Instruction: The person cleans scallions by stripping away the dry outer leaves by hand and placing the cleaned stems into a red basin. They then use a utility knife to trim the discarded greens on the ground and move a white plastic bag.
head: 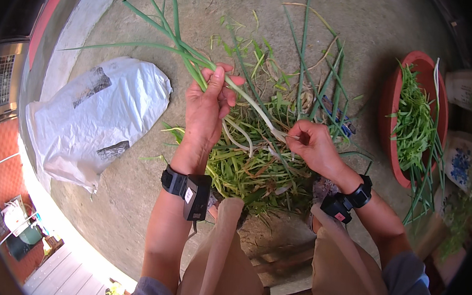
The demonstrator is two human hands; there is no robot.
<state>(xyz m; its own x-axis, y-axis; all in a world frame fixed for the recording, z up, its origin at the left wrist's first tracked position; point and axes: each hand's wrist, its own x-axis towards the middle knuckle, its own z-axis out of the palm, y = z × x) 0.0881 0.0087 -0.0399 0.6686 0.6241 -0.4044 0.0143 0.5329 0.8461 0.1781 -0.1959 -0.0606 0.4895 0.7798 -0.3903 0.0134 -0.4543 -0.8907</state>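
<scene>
My left hand holds green onions by their stalks, between thumb and fingers. Their long green leaves fan out to the upper left, and one white stem runs down to the right. At that stem's root end, my right hand pinches with thumb and forefinger. Two more white stem ends hang below my left palm. Under both hands lies a heap of leafy greens and trimmings on the concrete floor. Loose green onion leaves stretch from the heap towards the top of the view.
To the left, a white plastic bag lies on the concrete floor. A red plastic basin at the right holds leafy greens and several green onions hanging over its rim. Potted plants stand beyond it. My knees flank the heap.
</scene>
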